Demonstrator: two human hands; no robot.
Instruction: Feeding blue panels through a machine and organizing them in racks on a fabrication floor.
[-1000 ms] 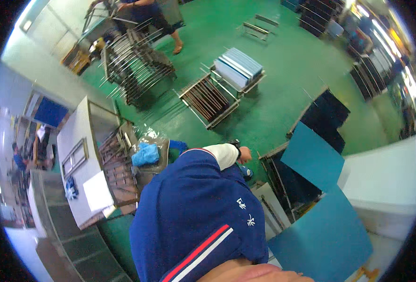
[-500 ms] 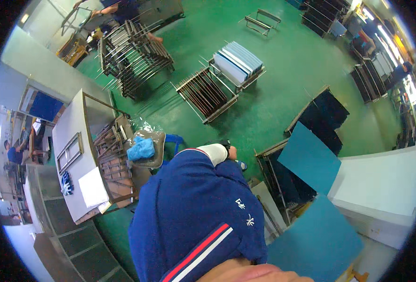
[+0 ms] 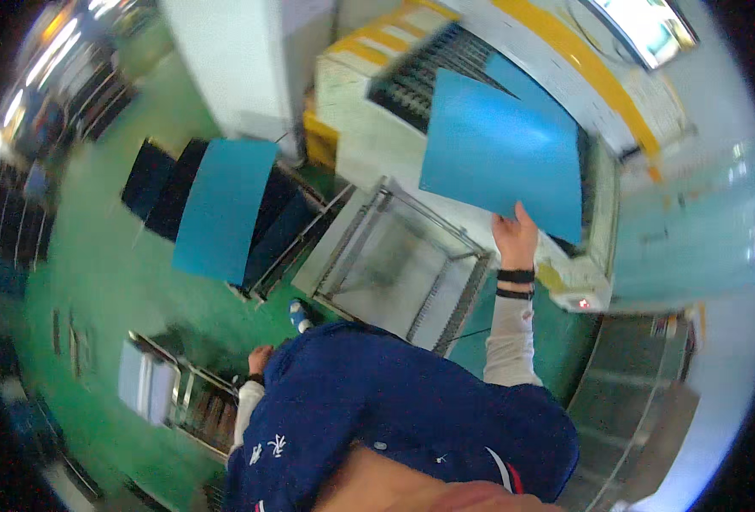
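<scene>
A flat square blue panel [image 3: 505, 145] lies slanted over the dark roller bed [image 3: 420, 81] of a machine. My right hand [image 3: 516, 237] grips its near edge, thumb and fingers at the rim. Behind it, another blue panel [image 3: 527, 90] shows in part on the rollers. My left hand [image 3: 260, 359] hangs low beside my body on the left, small and blurred, away from the panels. Between me and the machine stands a metal frame rack [image 3: 403, 256] with notched side rails.
To the left, a rack holds a blue panel [image 3: 224, 205] and dark panels [image 3: 160, 183]. A cart [image 3: 203, 410] with pale sheets [image 3: 145, 384] stands lower left. A white pillar [image 3: 232, 68] rises beside the machine. On the right are a grey slatted surface [image 3: 616, 410] and a bright screen [image 3: 646, 30].
My view has swung right, from the racks and side table to the roller machine. My right arm now shows, reaching out with a blue panel over the rollers.
</scene>
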